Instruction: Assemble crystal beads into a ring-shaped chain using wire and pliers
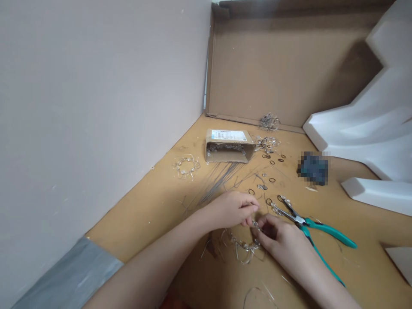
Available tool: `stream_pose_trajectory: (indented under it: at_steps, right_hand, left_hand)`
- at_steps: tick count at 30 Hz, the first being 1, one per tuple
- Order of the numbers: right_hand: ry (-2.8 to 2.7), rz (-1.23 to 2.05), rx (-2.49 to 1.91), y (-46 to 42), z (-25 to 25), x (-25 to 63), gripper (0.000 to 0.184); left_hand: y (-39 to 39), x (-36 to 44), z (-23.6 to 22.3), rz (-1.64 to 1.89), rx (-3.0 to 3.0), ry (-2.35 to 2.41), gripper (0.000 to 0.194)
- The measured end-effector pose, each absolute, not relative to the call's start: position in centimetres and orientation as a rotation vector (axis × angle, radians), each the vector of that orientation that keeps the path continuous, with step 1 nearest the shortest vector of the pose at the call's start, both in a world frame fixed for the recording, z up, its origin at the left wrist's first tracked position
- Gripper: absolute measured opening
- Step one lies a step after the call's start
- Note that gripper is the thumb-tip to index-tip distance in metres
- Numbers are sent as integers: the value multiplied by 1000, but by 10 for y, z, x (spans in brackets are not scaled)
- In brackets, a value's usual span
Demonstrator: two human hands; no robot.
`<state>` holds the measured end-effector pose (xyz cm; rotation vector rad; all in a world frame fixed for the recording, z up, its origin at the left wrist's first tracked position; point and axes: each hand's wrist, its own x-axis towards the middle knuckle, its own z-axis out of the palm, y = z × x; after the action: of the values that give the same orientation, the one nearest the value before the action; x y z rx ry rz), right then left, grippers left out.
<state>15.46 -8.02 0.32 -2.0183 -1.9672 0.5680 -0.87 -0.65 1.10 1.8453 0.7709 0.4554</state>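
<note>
A ring of wire and clear beads (246,246), with loose wire ends sticking out, hangs just above the tabletop. My right hand (280,236) is closed on its right side, thumb and fingers pinching it. Close beside, my left hand (233,209) has its fingers pressed together above the ring; whatever they pinch is too small to make out. Pliers with green handles (331,231) lie behind my right hand, jaws apart, with beads and a small dark ring (269,201) around their tips.
A small open cardboard box (230,136) holding beaded pieces stands behind a bundle of straight wires (222,178). Another beaded wire ring (186,167) lies left. Tangled wire pieces (269,122) sit near the large cardboard panel (289,64). White foam (334,128) borders the right.
</note>
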Motion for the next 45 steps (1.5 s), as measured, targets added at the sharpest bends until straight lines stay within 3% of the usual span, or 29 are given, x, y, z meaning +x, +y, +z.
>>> stream_pose_trajectory:
  at_steps: [21,28,39,45]
  right_hand:
    - [-2078,395,-2007,-83,10,169,27]
    - [-2070,406,-1927,-84,8,171,28]
    - [-2034,374,-1949,-87,12,167,23]
    - [-2004,391,-1977,-86,18,164,15]
  left_hand:
    - [-7,-11,25,429,1712,800,32]
    - [-6,-13,24,441,1678,733,24]
    - [-6,-13,28,376,1649,741,21]
    - [-14,-14,35,375,2091,766,26]
